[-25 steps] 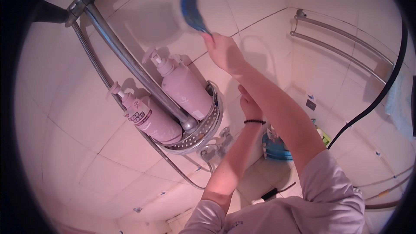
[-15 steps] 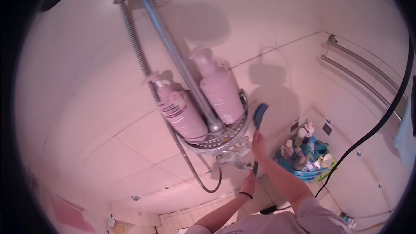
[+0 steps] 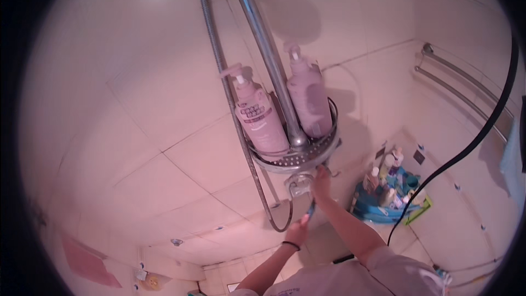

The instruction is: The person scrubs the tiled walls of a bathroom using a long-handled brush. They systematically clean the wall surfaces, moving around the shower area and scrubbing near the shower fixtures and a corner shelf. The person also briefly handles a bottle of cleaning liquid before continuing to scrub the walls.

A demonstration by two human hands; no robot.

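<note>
Right hand (image 3: 321,185) lowered, left (image 3: 297,231) holding blue handle (image 3: 312,208)

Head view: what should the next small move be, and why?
Perhaps lower the right hand slightly: it appears close beneath the perforated silver metal shelf carrying two pink pump bottles, while a slim blue handle runs from that hand toward the left hand, so upward motion might bump the shelf.

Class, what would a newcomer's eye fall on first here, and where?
Two pink pump bottles stand out first, on a perforated metal shelf near the middle. Below, a slim blue handle shows between the left hand and the right hand. Lower right, a blue basket holds small containers.
</note>
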